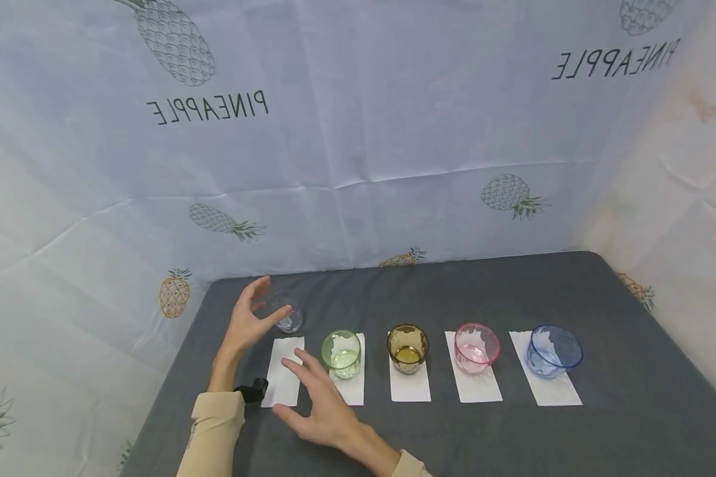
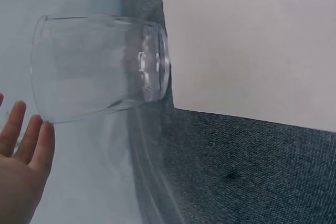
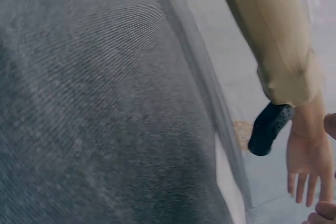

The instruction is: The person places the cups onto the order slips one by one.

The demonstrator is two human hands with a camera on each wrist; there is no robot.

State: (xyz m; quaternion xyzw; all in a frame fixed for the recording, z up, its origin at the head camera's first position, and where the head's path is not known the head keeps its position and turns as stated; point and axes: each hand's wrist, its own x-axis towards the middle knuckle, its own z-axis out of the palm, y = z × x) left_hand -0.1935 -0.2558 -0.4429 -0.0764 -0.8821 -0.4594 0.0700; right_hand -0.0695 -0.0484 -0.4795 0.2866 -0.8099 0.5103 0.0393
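A clear glass (image 1: 290, 322) stands upright at the back left of the dark table. My left hand (image 1: 247, 324) is spread at its left side, thumb and fingers parted around it without gripping. In the left wrist view the fingertips of that hand (image 2: 23, 161) come up to the rim of the clear glass (image 2: 89, 72). Lower down, my right hand (image 1: 325, 407) hovers palm-left with its fingers apart and holds nothing. It is nearest the leftmost white paper (image 1: 285, 368) and the green glass (image 1: 342, 358). Only fingertips of it show in the right wrist view.
To the right stand a brown glass (image 1: 408, 348), a pink glass (image 1: 476, 348) and a blue glass (image 1: 553, 351), each on a white paper strip. The table (image 1: 465, 440) has a dark grey cloth. A pineapple-print curtain (image 1: 358, 132) hangs behind it.
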